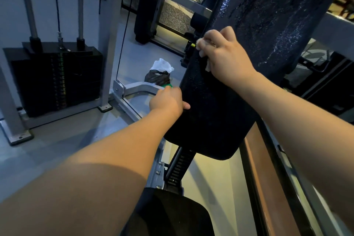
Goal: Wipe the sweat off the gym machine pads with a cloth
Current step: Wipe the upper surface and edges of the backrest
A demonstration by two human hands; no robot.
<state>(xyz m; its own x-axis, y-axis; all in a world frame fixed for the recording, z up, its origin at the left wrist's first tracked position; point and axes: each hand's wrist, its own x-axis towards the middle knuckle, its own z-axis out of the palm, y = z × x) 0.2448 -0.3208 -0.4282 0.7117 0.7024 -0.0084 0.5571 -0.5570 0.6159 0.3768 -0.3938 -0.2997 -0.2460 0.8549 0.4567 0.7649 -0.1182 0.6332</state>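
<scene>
A long black back pad [249,25] of the gym machine runs from the top right down to the middle, its cracked upper surface glistening with wet streaks. My right hand [226,53] presses a small pale cloth [203,50] against the pad's left edge. My left hand [166,99] grips the pad's lower left edge, thumb on the front face, with a bit of something green [168,85] showing above its fingers. A black seat pad [168,214] lies below at the bottom centre.
A black weight stack [57,78] with guide rods stands at the left inside a grey frame [109,44]. A black bag and a white bag [160,72] lie on the grey floor. A toothed adjustment post [178,166] joins seat and back pad.
</scene>
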